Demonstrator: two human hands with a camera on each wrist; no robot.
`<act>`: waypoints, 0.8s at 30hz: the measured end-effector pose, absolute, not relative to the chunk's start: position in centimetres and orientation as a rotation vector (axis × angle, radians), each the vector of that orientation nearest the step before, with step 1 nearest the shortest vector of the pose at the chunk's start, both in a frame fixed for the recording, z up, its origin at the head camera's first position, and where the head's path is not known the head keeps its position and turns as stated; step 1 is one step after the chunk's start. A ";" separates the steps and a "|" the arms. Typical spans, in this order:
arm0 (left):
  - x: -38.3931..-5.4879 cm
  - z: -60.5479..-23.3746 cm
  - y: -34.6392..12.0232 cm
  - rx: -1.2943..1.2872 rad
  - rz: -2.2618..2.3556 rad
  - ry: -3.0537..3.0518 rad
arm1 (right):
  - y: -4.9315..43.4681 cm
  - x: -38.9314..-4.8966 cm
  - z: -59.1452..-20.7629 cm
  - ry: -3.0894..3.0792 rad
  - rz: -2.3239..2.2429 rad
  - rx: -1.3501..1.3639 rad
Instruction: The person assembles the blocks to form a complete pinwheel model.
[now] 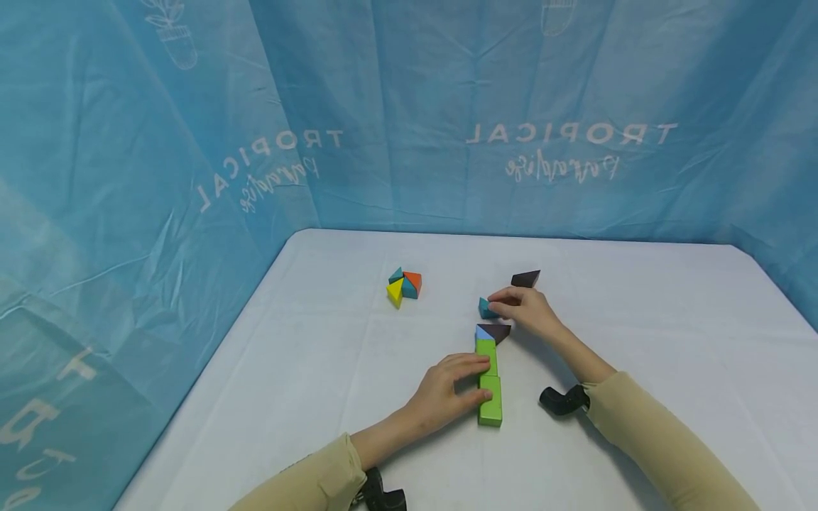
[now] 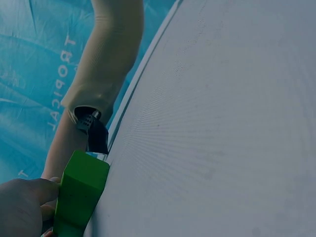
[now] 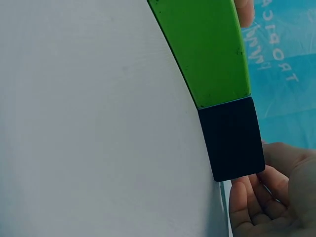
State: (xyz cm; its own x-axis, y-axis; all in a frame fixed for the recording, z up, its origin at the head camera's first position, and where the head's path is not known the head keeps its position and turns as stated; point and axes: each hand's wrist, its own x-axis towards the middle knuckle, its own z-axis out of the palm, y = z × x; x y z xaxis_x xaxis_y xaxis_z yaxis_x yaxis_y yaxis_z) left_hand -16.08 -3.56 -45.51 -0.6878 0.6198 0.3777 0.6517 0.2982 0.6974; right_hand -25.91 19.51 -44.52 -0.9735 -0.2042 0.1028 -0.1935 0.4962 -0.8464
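Two green blocks lie end to end, a far one (image 1: 486, 349) and a near one (image 1: 490, 408). A light blue triangular block (image 1: 482, 333) and a dark brown triangular block (image 1: 498, 331) adjoin the far end. My left hand (image 1: 441, 390) rests its fingertips on the far green block and its thumb on the near one. Just beyond the row, my right hand (image 1: 527, 309) pinches a teal triangular block (image 1: 483, 310) between thumb and finger. In the right wrist view, a dark block (image 3: 231, 140) adjoins a green block (image 3: 212, 54), hiding part of the right fingertips.
Another dark brown block (image 1: 525, 278) lies right behind the right hand. Farther left is a small cluster with a yellow block (image 1: 395, 292), an orange-red block (image 1: 414, 279) and teal blocks (image 1: 410, 288). A blue printed curtain (image 1: 409, 191) borders the white table (image 1: 639, 312).
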 end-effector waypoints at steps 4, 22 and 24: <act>-16.1 -45.6 -3.5 -1.227 -1.371 -2.489 | 19.5 -25.9 -44.6 2.708 -1.525 -0.357; -16.1 -45.7 -3.5 -1.233 -1.377 -2.466 | 18.3 -26.3 -44.0 2.842 -1.321 -0.509; -16.1 -45.7 -3.5 -1.234 -1.374 -2.468 | 18.5 -26.4 -44.0 2.833 -1.308 -0.561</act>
State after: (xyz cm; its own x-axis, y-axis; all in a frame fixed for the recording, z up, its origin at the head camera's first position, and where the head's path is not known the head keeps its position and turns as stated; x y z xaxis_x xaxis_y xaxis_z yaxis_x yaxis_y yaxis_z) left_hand -16.12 -3.52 -45.69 -0.6782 0.6139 0.4040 0.6668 0.2829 0.6894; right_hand -26.38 18.50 -44.02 -0.9369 -0.3045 0.1720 -0.3284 0.5972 -0.7318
